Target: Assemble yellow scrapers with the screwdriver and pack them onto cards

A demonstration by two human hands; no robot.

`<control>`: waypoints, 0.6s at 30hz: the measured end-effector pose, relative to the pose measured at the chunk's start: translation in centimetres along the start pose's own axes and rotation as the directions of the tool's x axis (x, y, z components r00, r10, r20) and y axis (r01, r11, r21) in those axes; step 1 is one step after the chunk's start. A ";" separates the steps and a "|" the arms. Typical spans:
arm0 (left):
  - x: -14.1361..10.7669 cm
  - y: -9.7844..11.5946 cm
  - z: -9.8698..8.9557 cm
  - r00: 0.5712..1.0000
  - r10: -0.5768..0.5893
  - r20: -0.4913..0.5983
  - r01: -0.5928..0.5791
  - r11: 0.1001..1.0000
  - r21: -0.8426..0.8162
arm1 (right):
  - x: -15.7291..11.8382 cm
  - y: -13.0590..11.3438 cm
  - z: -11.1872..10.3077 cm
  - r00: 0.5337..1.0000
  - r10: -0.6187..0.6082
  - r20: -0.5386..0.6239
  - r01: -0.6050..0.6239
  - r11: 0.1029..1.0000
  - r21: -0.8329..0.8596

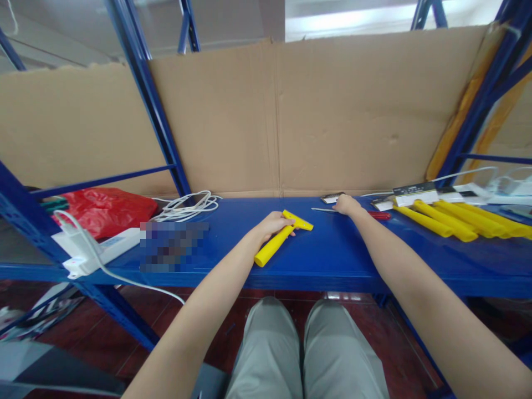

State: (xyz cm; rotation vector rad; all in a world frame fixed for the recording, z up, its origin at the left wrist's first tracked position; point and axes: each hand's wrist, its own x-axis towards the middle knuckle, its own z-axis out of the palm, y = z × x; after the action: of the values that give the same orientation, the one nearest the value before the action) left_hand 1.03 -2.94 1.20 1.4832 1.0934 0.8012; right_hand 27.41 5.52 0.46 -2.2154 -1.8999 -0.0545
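In the head view, my left hand (273, 225) is closed around a yellow T-shaped plastic scraper handle (272, 250), whose wide head (300, 220) points away to the right. The tool's round end is toward me, above the blue shelf. Farther right, my right hand (348, 204) rests with bunched fingers at a small black-and-white card packet (331, 198). A screwdriver lies across there too: its metal shaft (322, 209) shows left of the hand, its red handle (380, 215) right of the wrist. What the right fingertips grip is hidden.
Several yellow scraper handles (465, 221) with card packets (415, 194) lie at the right. On the left are a red plastic bag (110, 210), a coiled white cable (187, 206) and a power strip (118, 246). Cardboard (332, 116) walls the back of the blue shelf (316, 260).
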 end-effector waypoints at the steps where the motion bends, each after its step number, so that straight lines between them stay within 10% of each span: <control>1: 0.0 0.0 0.0 1.000 0.001 0.001 -0.001 1.000 -0.001 | -0.1 -0.1 -0.1 1.000 0.020 0.004 -0.020 1.000 -0.005; 18: 0.4 -0.2 -0.1 1.000 -0.011 0.004 0.011 1.000 -0.011 | -0.2 -0.5 -0.8 0.998 0.011 0.062 -0.007 0.998 -0.068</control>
State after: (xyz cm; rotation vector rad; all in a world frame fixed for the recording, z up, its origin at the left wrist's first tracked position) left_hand 1.02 -2.54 0.95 1.4675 1.0920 0.7952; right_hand 26.97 5.23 1.24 -2.2954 -1.9475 -0.0490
